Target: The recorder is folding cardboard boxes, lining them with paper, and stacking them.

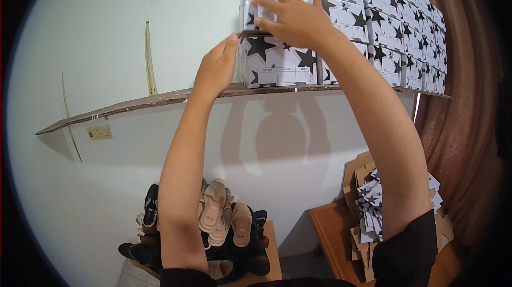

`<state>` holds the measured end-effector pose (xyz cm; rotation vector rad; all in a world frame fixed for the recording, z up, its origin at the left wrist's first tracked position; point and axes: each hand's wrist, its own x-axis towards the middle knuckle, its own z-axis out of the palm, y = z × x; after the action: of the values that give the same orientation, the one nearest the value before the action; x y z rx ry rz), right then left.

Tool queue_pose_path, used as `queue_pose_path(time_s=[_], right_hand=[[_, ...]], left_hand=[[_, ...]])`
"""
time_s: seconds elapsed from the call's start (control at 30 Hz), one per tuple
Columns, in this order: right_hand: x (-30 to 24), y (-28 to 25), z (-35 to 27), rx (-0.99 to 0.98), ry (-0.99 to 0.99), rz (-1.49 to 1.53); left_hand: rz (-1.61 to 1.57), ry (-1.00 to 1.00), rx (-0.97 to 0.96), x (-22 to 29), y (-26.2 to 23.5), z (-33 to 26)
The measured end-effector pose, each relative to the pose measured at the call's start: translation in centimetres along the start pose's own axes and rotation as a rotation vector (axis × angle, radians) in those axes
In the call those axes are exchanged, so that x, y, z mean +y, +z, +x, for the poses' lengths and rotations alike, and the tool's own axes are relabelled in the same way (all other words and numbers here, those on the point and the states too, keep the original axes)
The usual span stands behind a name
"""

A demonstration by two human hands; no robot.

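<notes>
A white shoe box with black stars sits at the top of the left stack on the wall shelf. My right hand lies across its front with the fingers spread. Beneath it rests another star-patterned shoe box with a blank label panel. My left hand is upright at the left side of this stack, its fingers stretched out and its thumb by the seam between the two boxes. The far fingertips of the left hand are partly hidden.
More star-patterned boxes stand stacked to the right, beside a brown curtain. The shelf runs left along the wall. Below, several shoes cover a small table, and folded star-patterned cardboard lies on a wooden table.
</notes>
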<state>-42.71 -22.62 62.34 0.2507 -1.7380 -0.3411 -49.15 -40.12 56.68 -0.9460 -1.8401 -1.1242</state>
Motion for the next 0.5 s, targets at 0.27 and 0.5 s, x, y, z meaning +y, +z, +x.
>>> queue_pose_path(time_s=[0.27,0.5], right_hand=[[0.4,1.5,-0.6,-0.073,0.015,0.167],[1.7,2.2,-1.6,-0.031,0.061,0.054]], left_hand=[[0.256,-0.211,-0.266,-1.0,1.1,0.3],[0.251,-0.315,-0.487,-1.6,-0.5,2.7]])
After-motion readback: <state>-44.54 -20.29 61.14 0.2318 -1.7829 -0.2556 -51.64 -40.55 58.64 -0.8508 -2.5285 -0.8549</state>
